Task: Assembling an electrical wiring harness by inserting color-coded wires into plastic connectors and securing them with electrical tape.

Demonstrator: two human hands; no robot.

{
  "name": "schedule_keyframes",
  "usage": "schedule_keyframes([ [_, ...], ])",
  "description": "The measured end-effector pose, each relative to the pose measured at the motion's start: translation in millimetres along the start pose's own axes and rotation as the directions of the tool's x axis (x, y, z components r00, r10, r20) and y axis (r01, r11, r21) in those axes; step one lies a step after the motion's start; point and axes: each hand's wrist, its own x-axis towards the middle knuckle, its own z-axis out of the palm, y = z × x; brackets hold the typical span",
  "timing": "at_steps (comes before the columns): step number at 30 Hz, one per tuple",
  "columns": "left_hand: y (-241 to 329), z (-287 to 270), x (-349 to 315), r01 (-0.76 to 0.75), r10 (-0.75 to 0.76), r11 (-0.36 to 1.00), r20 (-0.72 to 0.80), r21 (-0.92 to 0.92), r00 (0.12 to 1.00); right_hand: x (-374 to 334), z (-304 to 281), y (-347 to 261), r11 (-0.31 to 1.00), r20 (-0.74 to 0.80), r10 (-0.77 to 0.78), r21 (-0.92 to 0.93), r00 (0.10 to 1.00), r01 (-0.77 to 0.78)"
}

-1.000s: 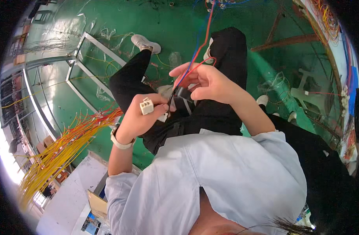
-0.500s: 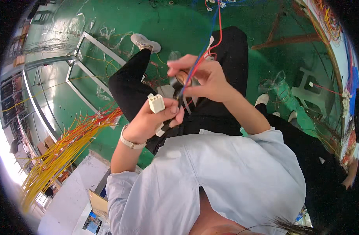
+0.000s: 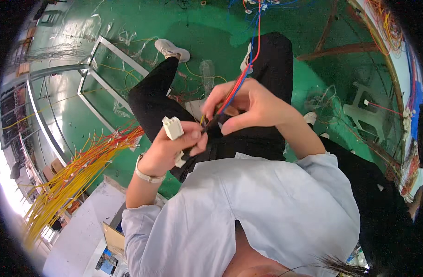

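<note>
My left hand (image 3: pixel 179 141) is closed around the dark, black-wrapped end of a wire bundle (image 3: pixel 209 129). A white plastic connector (image 3: pixel 173 128) sticks up from that hand, and a second white connector (image 3: pixel 179 159) shows below the fingers. Red and blue wires (image 3: pixel 239 82) run from the bundle up past my right hand to the far edge. My right hand (image 3: pixel 255 104) curls around the wires with its fingers bent. Within it shows a brown-cored dark roll (image 3: pixel 227 110), apparently tape, mostly hidden by the fingers.
Many yellow and red wires (image 3: pixel 82 171) hang at the left beside a metal frame (image 3: pixel 89 71). A white surface (image 3: pixel 82 231) lies at the lower left. Wires and clear plastic scraps are strewn on the green floor (image 3: pixel 211 37). A stool (image 3: pixel 368 111) is at the right, near another person's dark-clothed legs (image 3: pixel 359 184).
My left hand has shifted slightly left and down with the connectors. My right hand has moved down and turned around the wires, its roll now more covered.
</note>
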Motion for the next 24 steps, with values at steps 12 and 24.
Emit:
schedule_keyframes([
  [12,-6,-10,1,0.01,-0.011,1.0,-0.025,-0.009,1.0,10,-17,0,0.807,0.277,-0.288,0.585,0.917,0.077],
  [24,7,30,45,-0.266,0.321,0.498,0.11,0.825,0.941,-30,-3,3,0.9,-0.297,0.142,0.436,0.944,0.001],
])
